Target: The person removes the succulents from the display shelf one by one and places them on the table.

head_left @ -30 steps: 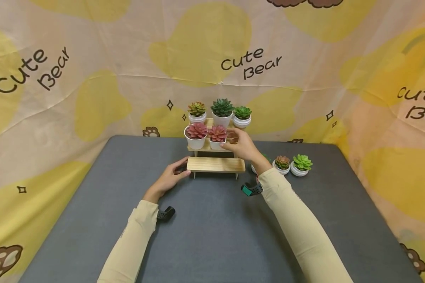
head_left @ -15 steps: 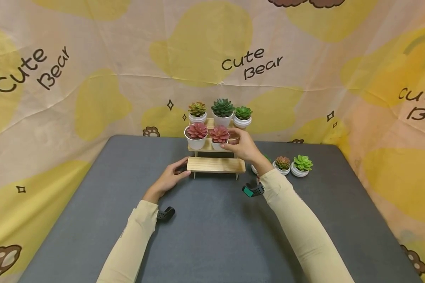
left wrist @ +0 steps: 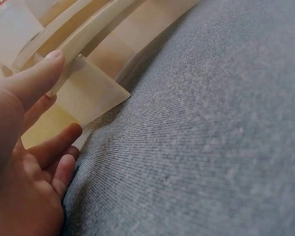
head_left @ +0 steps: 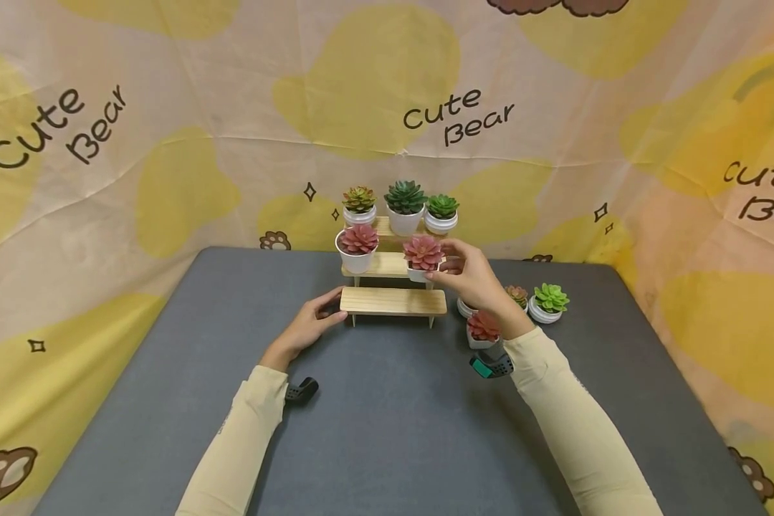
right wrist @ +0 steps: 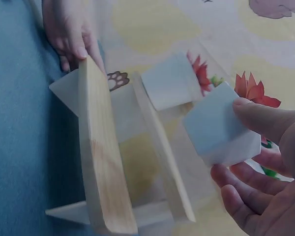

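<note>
A three-tier wooden stand [head_left: 393, 301] stands on the table. At the left end of its lowest step, my left hand [head_left: 309, 322] grips the board between thumb and fingers; the left wrist view shows the thumb [left wrist: 37, 78] on the board's edge. My right hand [head_left: 474, 276] pinches a pink potted succulent [head_left: 423, 254] in a square white pot, over the right end of the middle step. Seen in the right wrist view, that pot [right wrist: 219, 128] is tilted and apart from the board. Another pink succulent [head_left: 357, 244] in a round white pot sits at the middle step's left.
Three green or yellowish potted succulents, including a dark green one [head_left: 405, 204], line the top step. Right of the stand, several more pots are on the table, among them a bright green one [head_left: 550, 299] and a pink one [head_left: 484, 330]. A printed cloth [head_left: 335, 86] hangs behind.
My right hand has moved the pink succulent rightward along the middle step, away from the other pink one. A pink pot on the table has come into sight. My left hand stays put.
</note>
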{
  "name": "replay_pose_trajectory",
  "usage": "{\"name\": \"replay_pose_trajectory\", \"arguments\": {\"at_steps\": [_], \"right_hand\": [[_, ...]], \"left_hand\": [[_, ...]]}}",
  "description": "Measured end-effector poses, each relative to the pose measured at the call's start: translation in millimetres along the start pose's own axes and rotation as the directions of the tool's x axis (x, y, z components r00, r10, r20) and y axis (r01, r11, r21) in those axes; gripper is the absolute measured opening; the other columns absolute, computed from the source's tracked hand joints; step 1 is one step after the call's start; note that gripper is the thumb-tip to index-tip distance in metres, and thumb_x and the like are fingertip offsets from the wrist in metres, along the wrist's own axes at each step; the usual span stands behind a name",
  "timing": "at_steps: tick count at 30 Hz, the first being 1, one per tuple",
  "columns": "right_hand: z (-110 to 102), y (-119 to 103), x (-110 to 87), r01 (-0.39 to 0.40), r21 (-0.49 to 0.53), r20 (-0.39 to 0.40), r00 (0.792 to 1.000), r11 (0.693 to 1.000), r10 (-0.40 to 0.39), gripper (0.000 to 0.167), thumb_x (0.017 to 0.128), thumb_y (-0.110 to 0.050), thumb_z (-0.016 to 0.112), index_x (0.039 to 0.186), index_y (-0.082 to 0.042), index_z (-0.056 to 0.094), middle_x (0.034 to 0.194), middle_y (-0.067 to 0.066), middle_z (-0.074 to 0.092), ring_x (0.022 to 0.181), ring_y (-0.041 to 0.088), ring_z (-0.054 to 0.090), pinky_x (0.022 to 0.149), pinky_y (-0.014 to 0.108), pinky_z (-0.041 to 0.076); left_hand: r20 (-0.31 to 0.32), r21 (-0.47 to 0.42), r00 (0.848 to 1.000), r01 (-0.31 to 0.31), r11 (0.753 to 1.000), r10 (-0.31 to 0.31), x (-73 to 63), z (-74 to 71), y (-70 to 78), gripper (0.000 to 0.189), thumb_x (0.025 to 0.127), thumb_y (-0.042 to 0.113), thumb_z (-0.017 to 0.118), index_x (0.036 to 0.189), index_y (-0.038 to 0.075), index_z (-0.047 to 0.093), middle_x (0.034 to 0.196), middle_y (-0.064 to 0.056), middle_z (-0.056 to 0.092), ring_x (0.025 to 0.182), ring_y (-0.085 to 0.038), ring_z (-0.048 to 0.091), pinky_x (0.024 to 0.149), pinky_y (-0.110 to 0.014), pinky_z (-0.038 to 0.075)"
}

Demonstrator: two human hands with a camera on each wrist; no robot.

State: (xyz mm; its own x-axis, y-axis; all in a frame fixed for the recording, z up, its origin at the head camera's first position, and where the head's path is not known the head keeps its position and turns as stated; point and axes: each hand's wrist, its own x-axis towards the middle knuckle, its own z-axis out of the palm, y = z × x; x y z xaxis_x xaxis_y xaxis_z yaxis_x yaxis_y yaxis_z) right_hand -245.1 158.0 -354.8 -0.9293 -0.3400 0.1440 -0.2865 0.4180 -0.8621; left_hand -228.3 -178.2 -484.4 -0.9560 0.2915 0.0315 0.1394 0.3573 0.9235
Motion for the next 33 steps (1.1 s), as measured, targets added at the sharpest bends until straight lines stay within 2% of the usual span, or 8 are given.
{"name": "replay_pose_trajectory", "arguments": {"at_steps": [10,14,17,19,24,33], "right_hand": [[-20,18,-41.9,0.001,-0.013,-0.038,0.999,1.000,-0.002,0.059,0.091,-0.009,0.075,0.144,-0.001,0.050,0.137,0.023,0.059,0.115,0.036,0.066,0.081,0.018,0.054],[-26,25,-59.9,0.003,-0.001,-0.056,0.998,1.000,-0.003,0.058,0.090,-0.005,0.074,0.143,0.000,0.050,0.133,0.024,0.061,0.106,0.017,0.069,0.081,0.017,0.055],[-30,31,-70.3,0.013,-0.005,-0.066,0.998,1.000,-0.013,0.057,0.090,-0.004,0.074,0.142,0.001,0.050,0.131,0.024,0.061,0.100,0.001,0.065,0.084,0.018,0.054],[-34,33,-75.1,0.028,-0.015,-0.075,0.997,0.999,-0.029,0.056,0.090,-0.003,0.074,0.141,0.002,0.051,0.130,0.023,0.062,0.098,-0.005,0.063,0.087,0.017,0.053],[-40,38,-83.6,0.054,-0.041,-0.090,0.994,0.998,-0.058,0.054,0.090,-0.002,0.074,0.139,0.003,0.052,0.128,0.025,0.063,0.099,-0.008,0.062,0.090,0.015,0.051],[-51,48,-99.4,0.056,-0.073,-0.084,0.995,0.996,-0.062,0.054,0.090,0.000,0.073,0.139,0.004,0.052,0.126,0.021,0.062,0.100,-0.010,0.060,0.088,0.013,0.051]], "left_hand": [[0.005,-0.017,1.000,-0.017,1.000,0.017,0.9,-1.0,-1.7,0.064,0.101,0.017,0.063,0.158,0.007,0.036,0.157,-0.020,0.045,0.147,-0.037,0.039,0.111,-0.056,0.035],[0.009,-0.017,1.000,-0.018,1.000,0.018,0.3,-0.5,-1.1,0.065,0.101,0.015,0.063,0.158,0.006,0.034,0.157,-0.023,0.043,0.147,-0.039,0.038,0.111,-0.058,0.035],[0.010,-0.016,1.000,-0.015,1.000,0.016,1.2,-0.9,-0.8,0.065,0.101,0.015,0.062,0.158,0.006,0.034,0.157,-0.023,0.043,0.147,-0.039,0.039,0.111,-0.057,0.035],[0.007,-0.016,1.000,-0.017,1.000,0.017,2.6,-1.5,-0.3,0.064,0.101,0.016,0.062,0.158,0.007,0.034,0.156,-0.022,0.044,0.146,-0.038,0.039,0.110,-0.055,0.036],[0.004,-0.004,1.000,-0.026,1.000,0.027,4.4,-2.8,0.1,0.063,0.101,0.018,0.063,0.158,0.008,0.036,0.155,-0.020,0.047,0.145,-0.035,0.041,0.109,-0.051,0.038],[0.012,-0.004,1.000,-0.014,1.000,0.014,2.4,-0.5,0.3,0.064,0.101,0.019,0.063,0.158,0.008,0.035,0.156,-0.022,0.045,0.146,-0.037,0.040,0.110,-0.053,0.036]]}}
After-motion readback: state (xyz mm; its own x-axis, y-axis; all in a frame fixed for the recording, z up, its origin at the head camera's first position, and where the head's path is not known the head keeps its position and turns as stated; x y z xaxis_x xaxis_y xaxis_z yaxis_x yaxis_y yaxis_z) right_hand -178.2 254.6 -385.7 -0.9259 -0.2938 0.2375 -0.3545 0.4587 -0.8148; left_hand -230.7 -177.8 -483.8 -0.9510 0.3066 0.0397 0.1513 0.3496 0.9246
